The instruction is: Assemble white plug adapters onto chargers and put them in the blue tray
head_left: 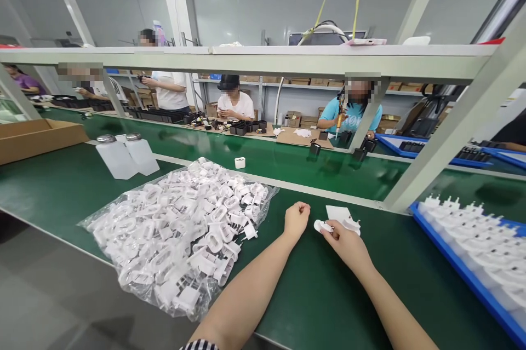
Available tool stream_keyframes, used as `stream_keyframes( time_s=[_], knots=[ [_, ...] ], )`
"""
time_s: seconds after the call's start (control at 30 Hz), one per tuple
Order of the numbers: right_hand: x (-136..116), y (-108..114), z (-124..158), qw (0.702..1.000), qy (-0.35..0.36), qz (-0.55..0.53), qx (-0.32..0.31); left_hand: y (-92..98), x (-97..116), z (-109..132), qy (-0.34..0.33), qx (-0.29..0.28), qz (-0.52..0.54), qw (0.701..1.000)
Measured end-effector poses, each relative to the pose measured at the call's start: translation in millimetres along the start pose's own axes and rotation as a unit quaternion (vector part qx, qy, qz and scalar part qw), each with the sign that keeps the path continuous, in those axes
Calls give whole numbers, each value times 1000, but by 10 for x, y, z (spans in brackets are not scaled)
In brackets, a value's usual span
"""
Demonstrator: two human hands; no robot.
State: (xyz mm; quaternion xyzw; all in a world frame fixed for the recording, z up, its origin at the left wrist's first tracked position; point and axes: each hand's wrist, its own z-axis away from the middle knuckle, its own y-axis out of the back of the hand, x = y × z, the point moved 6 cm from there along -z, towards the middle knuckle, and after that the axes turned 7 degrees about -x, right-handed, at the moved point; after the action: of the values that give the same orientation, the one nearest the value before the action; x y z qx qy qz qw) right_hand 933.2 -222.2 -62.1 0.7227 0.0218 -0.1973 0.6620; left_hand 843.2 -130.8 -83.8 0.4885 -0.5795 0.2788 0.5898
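My right hand [344, 241] pinches a small white plastic part [322, 226] with a rounded end between thumb and fingers. Just behind that hand lies a white plastic charger housing [339, 212] on the green work surface, partly covered by the fingers. My left hand [296, 219] is a short way to the left, its fingertips pressed together; whatever may be in them is too small or hidden to see. Left of it, a clear plastic bag [267, 203] lies spread open under a heap of white plug casings [189, 218], some with pins showing.
A blue tray [452, 268] of white plug housings [480, 240] stands at the right. Two white bottles [119, 157] and a cardboard box [41, 142] are at the left. One white piece [240, 162] sits on the green belt [197, 144]. A slanted post [439, 125] rises at right; co-workers sit opposite.
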Motion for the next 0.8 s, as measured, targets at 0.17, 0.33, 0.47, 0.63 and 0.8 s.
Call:
stream_keyframes(
  time_s=[0.17, 0.33, 0.47, 0.63, 0.8],
  knots=[
    [-72, -49, 10, 999, 33, 14, -38, -8, 2, 8, 7, -13, -19, 1000],
    [-56, -21, 13, 999, 32, -6, -14, -21, 35, 21, 4, -22, -51, 998],
    [-68, -121, -5, 995, 58, -19, -77, -34, 45, 29, 3, -39, -81, 996],
    [-65, -134, -7, 993, 72, -34, -90, -92, 31, 58, -10, -50, -112, 992],
    [-54, -151, -10, 992, 65, -31, -99, -24, 184, -149, -29, 18, -219, 975]
  ],
)
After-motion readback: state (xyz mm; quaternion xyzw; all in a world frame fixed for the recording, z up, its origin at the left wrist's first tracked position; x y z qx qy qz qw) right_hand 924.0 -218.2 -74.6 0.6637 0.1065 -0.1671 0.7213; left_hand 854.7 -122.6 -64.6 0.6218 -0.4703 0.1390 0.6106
